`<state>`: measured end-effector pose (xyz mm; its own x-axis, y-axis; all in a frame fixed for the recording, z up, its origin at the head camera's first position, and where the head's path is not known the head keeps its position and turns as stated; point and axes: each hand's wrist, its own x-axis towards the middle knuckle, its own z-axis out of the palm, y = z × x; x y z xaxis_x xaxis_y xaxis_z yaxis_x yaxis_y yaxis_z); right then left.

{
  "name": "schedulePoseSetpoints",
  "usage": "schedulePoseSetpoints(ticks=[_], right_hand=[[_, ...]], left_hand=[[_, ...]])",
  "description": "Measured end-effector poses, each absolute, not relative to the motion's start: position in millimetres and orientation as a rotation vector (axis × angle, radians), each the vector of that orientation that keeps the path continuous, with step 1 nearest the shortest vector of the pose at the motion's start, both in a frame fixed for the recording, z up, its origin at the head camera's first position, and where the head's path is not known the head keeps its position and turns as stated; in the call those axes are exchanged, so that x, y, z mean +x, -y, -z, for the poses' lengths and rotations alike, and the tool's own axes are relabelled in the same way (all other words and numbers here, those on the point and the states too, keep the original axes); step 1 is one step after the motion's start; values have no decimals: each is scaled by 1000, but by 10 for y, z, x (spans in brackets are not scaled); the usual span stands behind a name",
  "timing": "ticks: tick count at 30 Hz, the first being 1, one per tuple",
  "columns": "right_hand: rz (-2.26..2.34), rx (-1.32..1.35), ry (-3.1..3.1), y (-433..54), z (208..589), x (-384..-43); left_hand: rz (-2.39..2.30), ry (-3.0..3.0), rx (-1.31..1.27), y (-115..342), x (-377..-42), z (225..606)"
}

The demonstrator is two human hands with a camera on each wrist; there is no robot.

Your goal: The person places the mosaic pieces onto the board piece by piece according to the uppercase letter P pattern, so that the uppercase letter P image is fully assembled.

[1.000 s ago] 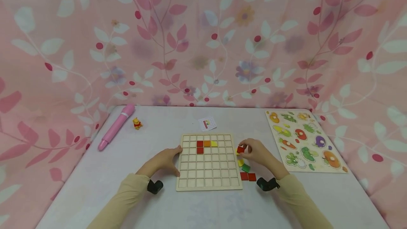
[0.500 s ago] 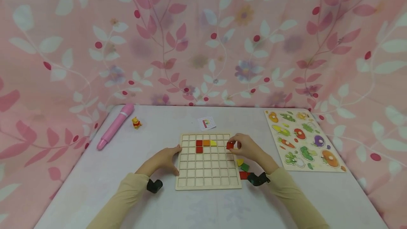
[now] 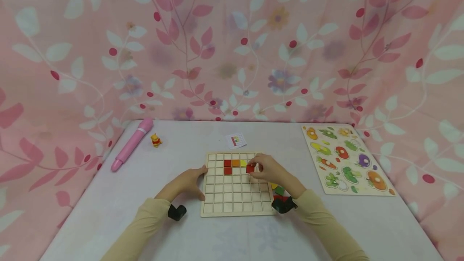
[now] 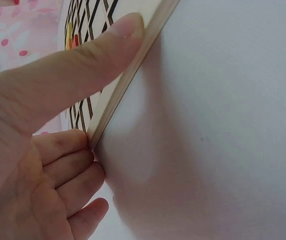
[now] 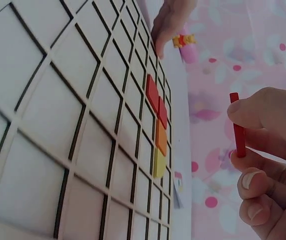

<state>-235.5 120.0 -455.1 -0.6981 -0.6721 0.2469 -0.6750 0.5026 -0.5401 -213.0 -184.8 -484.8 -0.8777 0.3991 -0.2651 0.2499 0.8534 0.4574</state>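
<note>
A wooden grid board [image 3: 237, 212] lies at the middle of the table. Two red tiles [image 3: 227, 167], an orange tile [image 3: 235, 163] and a yellow tile [image 3: 243, 163] sit in its upper cells. My right hand [image 3: 271, 171] pinches another red square tile [image 5: 238, 125] between thumb and fingers, held above the board's surface in the right wrist view. Along the board's left side, my left hand [image 3: 186, 182] rests with thumb and fingers spread. The left wrist view shows that thumb [image 4: 117, 47] on the frame and the other fingers by its edge.
Loose green [image 3: 279, 190], yellow and red tiles lie right of the board, partly hidden by the right wrist. A small pattern card [image 3: 236, 140] lies behind it. A vegetable puzzle [image 3: 349, 160] is at right; a pink pen-shaped object [image 3: 132, 144] and bear figurine [image 3: 156, 140] are at left.
My right hand has carried the red tile leftward from beside the board to over its upper right part. The left hand has stayed at the board's left edge.
</note>
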Motion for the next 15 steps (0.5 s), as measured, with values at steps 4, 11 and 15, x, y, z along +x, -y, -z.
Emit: schedulePoseSetpoints(ticks=[4, 11, 15], right_hand=[[-994, 1242, 2728, -1075, 4557, -2343], [-998, 1252, 2787, -876, 4644, -2305], [-959, 1271, 2804, -770, 4711, -2317]], left_hand=[[-592, -2679, 484, 1851, -2137, 4841], [-591, -2664, 478, 1849, -2125, 4835], [-592, -2664, 473, 1846, -2124, 4814]])
